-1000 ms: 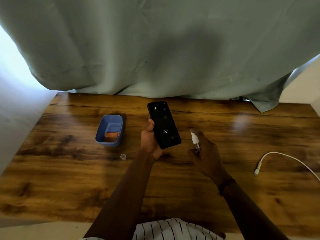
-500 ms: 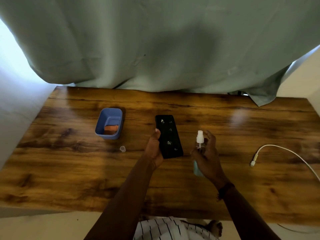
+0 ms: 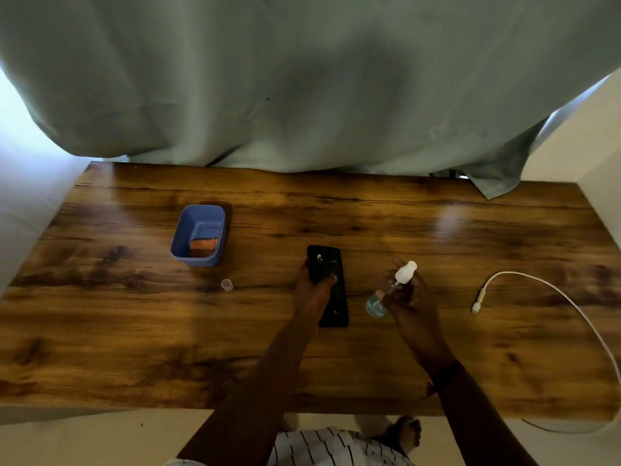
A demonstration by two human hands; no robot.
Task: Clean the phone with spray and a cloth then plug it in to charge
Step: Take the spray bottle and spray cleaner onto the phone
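Note:
A black phone (image 3: 331,264) with spray droplets on its screen lies flat on the wooden table (image 3: 134,331) near the middle. My left hand (image 3: 314,290) rests over its left side, the thumb across the screen. Just to the right, my right hand (image 3: 405,301) holds a small clear spray bottle (image 3: 376,304) with bluish liquid and a white nozzle, tilted. An orange cloth (image 3: 201,247) sits folded inside a blue box (image 3: 183,237) at the left. The white charging cable (image 3: 479,299) lies at the right, its plug end pointing toward me.
A small clear cap (image 3: 227,284) stands on the table between the blue box and the phone. A grey-green curtain (image 3: 302,79) hangs over the table's far edge. White walls close in on both sides.
My left hand has lowered the phone from a raised, tilted hold down flat onto the table. My right hand has swung the spray bottle away to the right and lower.

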